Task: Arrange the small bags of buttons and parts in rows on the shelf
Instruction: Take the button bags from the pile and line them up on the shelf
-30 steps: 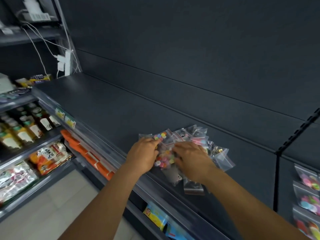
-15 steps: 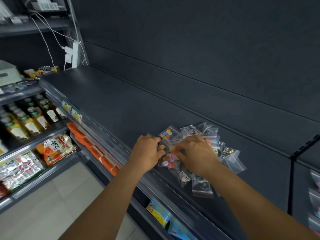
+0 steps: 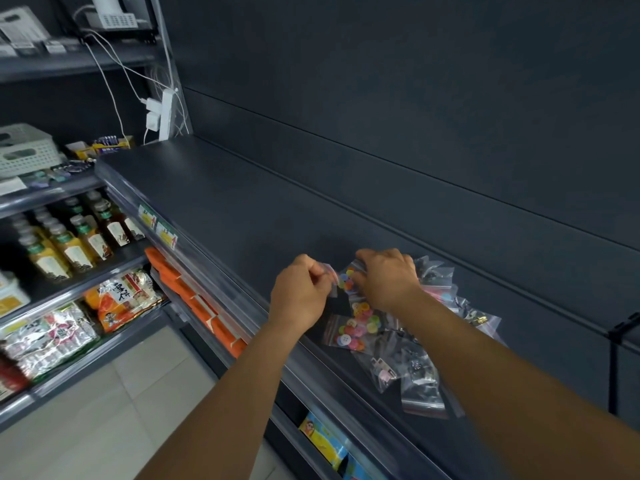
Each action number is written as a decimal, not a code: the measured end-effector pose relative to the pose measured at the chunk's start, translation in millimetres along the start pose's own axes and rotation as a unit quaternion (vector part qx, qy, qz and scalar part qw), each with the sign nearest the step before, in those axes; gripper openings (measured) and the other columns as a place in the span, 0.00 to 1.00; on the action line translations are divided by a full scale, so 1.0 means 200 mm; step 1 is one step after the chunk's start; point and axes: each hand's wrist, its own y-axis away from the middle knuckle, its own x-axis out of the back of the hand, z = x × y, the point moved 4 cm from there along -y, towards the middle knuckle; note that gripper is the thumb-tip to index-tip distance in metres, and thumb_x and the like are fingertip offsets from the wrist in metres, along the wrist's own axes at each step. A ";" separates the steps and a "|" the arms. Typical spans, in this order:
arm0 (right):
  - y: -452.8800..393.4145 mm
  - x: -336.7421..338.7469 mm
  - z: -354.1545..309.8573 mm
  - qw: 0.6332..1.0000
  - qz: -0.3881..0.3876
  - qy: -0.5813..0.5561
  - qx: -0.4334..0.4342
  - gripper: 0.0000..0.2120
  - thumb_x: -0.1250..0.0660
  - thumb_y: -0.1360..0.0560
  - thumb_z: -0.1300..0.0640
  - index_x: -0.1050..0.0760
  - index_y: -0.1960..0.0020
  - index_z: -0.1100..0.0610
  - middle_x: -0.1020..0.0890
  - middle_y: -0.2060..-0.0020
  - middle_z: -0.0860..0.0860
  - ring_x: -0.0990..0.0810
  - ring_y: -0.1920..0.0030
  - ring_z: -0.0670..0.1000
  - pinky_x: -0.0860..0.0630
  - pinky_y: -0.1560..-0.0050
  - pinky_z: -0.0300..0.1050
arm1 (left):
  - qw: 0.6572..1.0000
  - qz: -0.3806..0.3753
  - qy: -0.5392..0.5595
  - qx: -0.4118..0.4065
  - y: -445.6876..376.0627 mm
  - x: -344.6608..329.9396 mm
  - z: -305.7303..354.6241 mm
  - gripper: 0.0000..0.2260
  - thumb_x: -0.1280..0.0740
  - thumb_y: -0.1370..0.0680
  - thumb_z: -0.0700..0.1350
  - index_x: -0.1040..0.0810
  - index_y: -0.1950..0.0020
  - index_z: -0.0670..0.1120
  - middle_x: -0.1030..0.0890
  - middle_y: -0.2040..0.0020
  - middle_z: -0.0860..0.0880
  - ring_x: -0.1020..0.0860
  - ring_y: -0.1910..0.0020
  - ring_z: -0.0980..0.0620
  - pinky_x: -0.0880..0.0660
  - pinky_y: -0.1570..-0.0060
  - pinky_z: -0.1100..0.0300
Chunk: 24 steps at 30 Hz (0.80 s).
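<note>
A loose pile of small clear zip bags (image 3: 408,344) lies on the dark shelf (image 3: 221,202) near its front edge. Some bags hold coloured buttons (image 3: 349,336), others dark metal parts (image 3: 420,382). My left hand (image 3: 301,292) is raised just left of the pile, its fingers pinching the edge of a small bag (image 3: 330,273). My right hand (image 3: 388,278) rests on top of the pile with curled fingers holding a bag of coloured buttons (image 3: 348,280). The bags under my right hand are hidden.
The shelf runs bare to the left up to a white power strip (image 3: 165,114) with cables. Left shelving holds bottles (image 3: 79,237), snack packets (image 3: 121,299) and a white basket (image 3: 24,150). Orange packs (image 3: 194,299) sit on the tier below. A black upright (image 3: 620,344) bounds the shelf's right side.
Both hands have lifted slightly and moved apart at the pile's top; my left hand now pinches a small bag raised off the shelf. The camera view has shifted right and closer.
</note>
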 end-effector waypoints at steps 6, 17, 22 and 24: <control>-0.13 -0.07 0.03 0.992 -0.085 -0.001 -0.092 0.24 0.34 0.26 0.44 0.31 0.35 0.55 0.26 0.38 0.54 0.31 0.35 0.57 0.35 0.37 0.51 | 0.994 -0.048 0.091 0.041 -0.03 -0.02 -0.01 0.09 0.31 0.25 0.41 0.27 0.50 0.52 0.21 0.63 0.54 0.21 0.59 0.56 0.28 0.61 0.68; -0.07 0.03 0.06 0.976 0.040 -0.207 -0.053 0.03 0.35 0.26 0.54 0.29 0.55 0.50 0.21 0.59 0.48 0.21 0.50 0.53 0.29 0.45 0.46 | 0.986 -0.046 0.155 0.051 -0.06 0.01 0.03 0.07 0.28 0.28 0.42 0.21 0.52 0.49 0.17 0.56 0.52 0.19 0.57 0.54 0.23 0.55 0.58; 0.02 0.14 0.13 0.904 0.092 -0.414 -0.054 0.07 0.33 0.29 0.62 0.23 0.55 0.51 0.20 0.65 0.45 0.22 0.64 0.44 0.30 0.65 0.35 | 0.975 -0.072 0.208 0.035 -0.05 -0.03 0.15 0.03 0.29 0.27 0.42 0.20 0.56 0.49 0.17 0.59 0.50 0.18 0.58 0.50 0.22 0.56 0.55; 0.08 0.19 0.16 0.867 0.093 -0.487 -0.051 0.05 0.32 0.27 0.61 0.21 0.58 0.52 0.21 0.69 0.44 0.25 0.73 0.38 0.31 0.68 0.33 | 0.970 -0.082 0.226 0.028 -0.05 -0.06 0.21 0.01 0.29 0.27 0.44 0.20 0.58 0.48 0.17 0.59 0.49 0.20 0.60 0.52 0.23 0.56 0.55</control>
